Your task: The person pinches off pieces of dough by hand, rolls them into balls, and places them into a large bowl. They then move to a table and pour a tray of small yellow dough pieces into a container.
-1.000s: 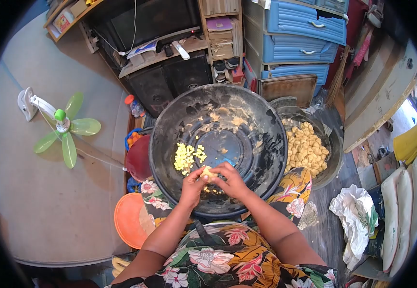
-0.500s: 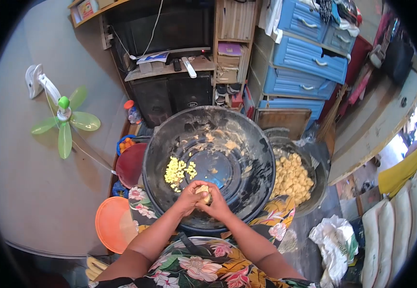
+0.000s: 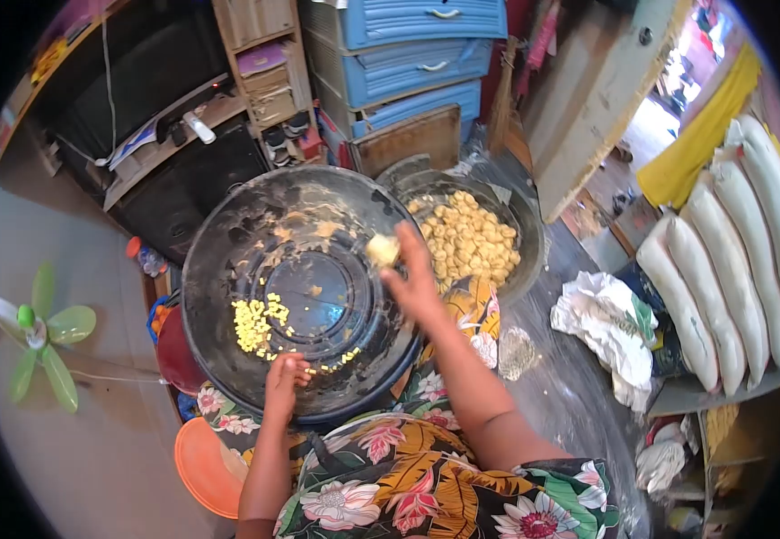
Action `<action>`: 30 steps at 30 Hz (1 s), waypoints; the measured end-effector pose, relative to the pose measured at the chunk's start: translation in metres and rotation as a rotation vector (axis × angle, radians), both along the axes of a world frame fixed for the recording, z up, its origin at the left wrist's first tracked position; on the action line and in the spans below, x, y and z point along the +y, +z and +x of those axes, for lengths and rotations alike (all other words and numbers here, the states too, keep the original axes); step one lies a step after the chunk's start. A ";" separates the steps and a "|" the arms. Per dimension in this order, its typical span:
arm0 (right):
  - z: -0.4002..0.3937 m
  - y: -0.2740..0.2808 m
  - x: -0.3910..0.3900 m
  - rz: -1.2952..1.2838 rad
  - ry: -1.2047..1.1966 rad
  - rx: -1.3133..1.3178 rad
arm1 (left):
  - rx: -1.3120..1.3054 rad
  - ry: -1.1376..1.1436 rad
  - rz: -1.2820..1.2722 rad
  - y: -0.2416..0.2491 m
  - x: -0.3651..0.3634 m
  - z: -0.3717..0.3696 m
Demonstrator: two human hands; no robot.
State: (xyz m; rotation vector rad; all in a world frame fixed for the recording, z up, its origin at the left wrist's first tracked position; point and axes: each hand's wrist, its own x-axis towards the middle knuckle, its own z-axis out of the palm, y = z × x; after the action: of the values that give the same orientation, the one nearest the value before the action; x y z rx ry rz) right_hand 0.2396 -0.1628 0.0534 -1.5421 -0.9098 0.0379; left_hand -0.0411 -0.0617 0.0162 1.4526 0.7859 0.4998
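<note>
My right hand (image 3: 415,278) holds a pale yellow dough ball (image 3: 382,251) between thumb and fingers, over the right rim of a large black basin (image 3: 219,346). Beyond it, a dark tub (image 3: 527,242) holds a heap of similar dough balls (image 3: 466,235). My left hand (image 3: 284,382) is at the basin's near side with its fingers curled in; whatever they may hold is hidden. Close to it lie small yellow pieces (image 3: 253,328), piled on the basin's left side, with a few strewn to the right. Dough smears (image 3: 318,229) cling to the basin's far wall.
An orange lid (image 3: 201,467) and a dark red bowl (image 3: 177,350) stand left of the basin. A green-bladed fan (image 3: 39,337) is at far left. Blue drawers (image 3: 417,67) rise behind. To the right are a crumpled white sack (image 3: 601,323) and several long white bags (image 3: 713,260).
My hands have parted. The right one has carried the dough ball right toward the tub, while the left stays low by the yellow pieces. The view has turned right.
</note>
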 end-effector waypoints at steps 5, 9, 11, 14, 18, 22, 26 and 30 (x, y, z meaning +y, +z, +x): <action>0.076 0.009 -0.099 0.261 -0.349 0.342 | 0.036 0.089 0.085 -0.013 -0.001 -0.033; 0.124 -0.119 -0.176 0.138 -0.635 0.353 | 0.214 0.056 0.542 0.007 -0.015 -0.031; 0.130 -0.227 -0.210 -0.177 -0.610 0.613 | 0.269 -0.027 0.638 0.020 -0.023 -0.027; 0.065 -0.321 -0.269 -0.876 -0.251 0.662 | 0.315 -0.094 0.814 0.016 -0.035 -0.026; -0.026 -0.333 -0.341 -1.251 0.073 0.933 | 0.422 -0.289 0.954 0.010 -0.050 -0.025; -0.031 -0.322 -0.354 -1.288 0.063 1.073 | 0.495 -0.314 0.968 0.002 -0.051 -0.027; -0.028 -0.315 -0.352 -1.247 0.045 1.108 | 0.520 -0.303 0.994 0.010 -0.056 -0.016; -0.039 -0.312 -0.346 -1.235 0.059 1.129 | 0.526 -0.289 0.992 0.007 -0.054 -0.019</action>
State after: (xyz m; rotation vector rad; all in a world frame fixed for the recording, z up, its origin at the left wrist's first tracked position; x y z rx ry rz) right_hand 0.2007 -0.5090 -0.2584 -2.1088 0.1070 1.5840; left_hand -0.0602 -0.1154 0.0235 2.6495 0.7337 0.2772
